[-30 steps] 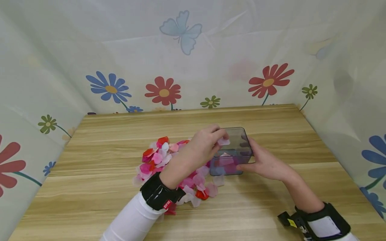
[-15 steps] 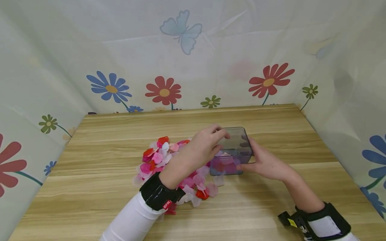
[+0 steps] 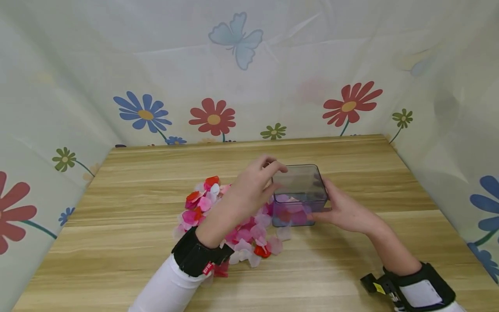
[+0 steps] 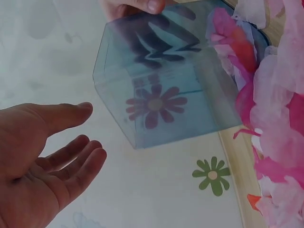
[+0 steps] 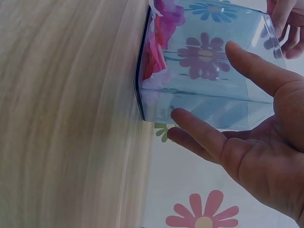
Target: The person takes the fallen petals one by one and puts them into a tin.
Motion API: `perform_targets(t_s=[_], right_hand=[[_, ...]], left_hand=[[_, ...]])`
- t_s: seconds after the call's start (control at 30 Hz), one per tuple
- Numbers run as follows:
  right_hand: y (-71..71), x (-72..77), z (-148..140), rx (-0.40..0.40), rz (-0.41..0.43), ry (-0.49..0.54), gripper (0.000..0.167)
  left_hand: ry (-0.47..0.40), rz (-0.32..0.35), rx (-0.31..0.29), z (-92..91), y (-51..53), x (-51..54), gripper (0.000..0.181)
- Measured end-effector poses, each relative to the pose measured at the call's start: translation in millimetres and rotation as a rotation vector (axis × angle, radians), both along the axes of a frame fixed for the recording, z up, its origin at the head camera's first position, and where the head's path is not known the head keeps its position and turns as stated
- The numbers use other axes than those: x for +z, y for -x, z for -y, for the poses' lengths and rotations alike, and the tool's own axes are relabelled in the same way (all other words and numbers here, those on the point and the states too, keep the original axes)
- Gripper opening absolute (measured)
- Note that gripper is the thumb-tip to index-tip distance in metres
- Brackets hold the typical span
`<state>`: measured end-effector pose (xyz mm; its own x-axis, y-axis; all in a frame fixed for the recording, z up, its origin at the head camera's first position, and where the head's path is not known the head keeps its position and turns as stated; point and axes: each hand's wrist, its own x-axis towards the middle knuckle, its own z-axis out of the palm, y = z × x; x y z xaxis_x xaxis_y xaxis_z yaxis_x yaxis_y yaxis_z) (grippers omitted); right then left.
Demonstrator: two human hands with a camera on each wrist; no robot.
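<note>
A see-through bluish plastic box (image 3: 299, 182) stands upright on the table with its top uncovered. Pink, red and pale artificial petals (image 5: 156, 59) lie at its bottom. My right hand (image 3: 345, 211) holds the box at its right side, thumb on the front wall and fingers along the side wall. Over the box's left edge hovers my left hand (image 3: 253, 184), its fingers loosely bent and nothing between them. In the left wrist view, that hand (image 4: 52, 161) is apart from the box (image 4: 166, 114). Under and beside the left forearm spreads a loose heap of petals (image 3: 244, 235).
The wooden table (image 3: 331, 268) backs onto a hanging white cloth (image 3: 296, 56) printed with flowers and a butterfly, which also rises on both sides. A single pale petal (image 3: 283, 233) lies in front of the box.
A pale petal pinched by my left hand over the box one second ago is gone from its fingers. That hand has since drawn back slightly left. The right hand keeps its place.
</note>
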<state>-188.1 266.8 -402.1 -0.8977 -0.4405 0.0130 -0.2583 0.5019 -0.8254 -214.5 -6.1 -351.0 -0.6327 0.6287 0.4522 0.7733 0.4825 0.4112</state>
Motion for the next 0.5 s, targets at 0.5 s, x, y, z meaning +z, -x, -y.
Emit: perform_targets(t_s=[0.5], right_hand=[[-1.0, 0.5, 0.3, -0.045, -0.013, -0.053, 0.110]], left_hand=[[-0.046, 0.060, 0.139, 37.6, -1.3, -8.5, 0.050]])
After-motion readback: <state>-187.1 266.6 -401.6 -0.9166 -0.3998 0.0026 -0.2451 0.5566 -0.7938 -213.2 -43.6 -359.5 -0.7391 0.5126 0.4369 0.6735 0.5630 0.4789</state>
